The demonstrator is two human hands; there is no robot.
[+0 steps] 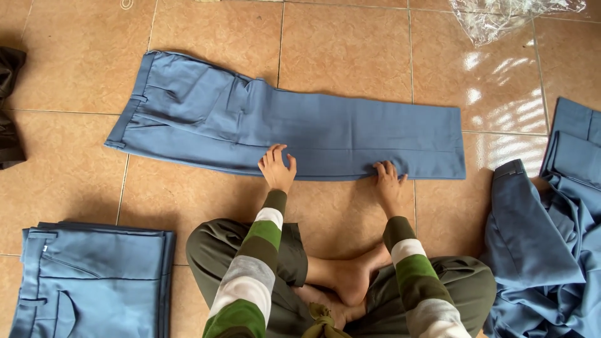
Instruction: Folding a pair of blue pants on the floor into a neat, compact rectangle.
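Head view, looking down at a tiled floor (350, 50) from a cross-legged seat. Directly ahead, a pair of blue trousers (294, 122) laid flat and lengthwise, legs stacked one on the other, waistband to the left, hems to the right. Left hand (277, 168) flat on the near edge around mid-length, fingers spread, pinching nothing. Right hand (388, 183) pressed on the same near edge further toward the hems, fingers together and flat, also gripping nothing. Both palms down, as if smoothing the cloth.

Judging progress from the layout: the leg-on-leg fold looks done, the cloth mostly smooth with a few creases near the pocket area; no crosswise fold yet, full length stretched out. Bottom left, a stack of folded blue trousers (94, 281), squared and compact, apparently finished pieces. To the right, a loose heap of blue garments (551, 250), crumpled and unfolded, touching the right knee, apparently waiting. Roughly early-to-middle by that reckoning: a few folded, one half-folded, a fair pile left.

Elsewhere: crumpled clear plastic wrap (507, 15) at the top right, well apart from the hands; a dark cloth (9, 112) at the left edge, partly out of view.
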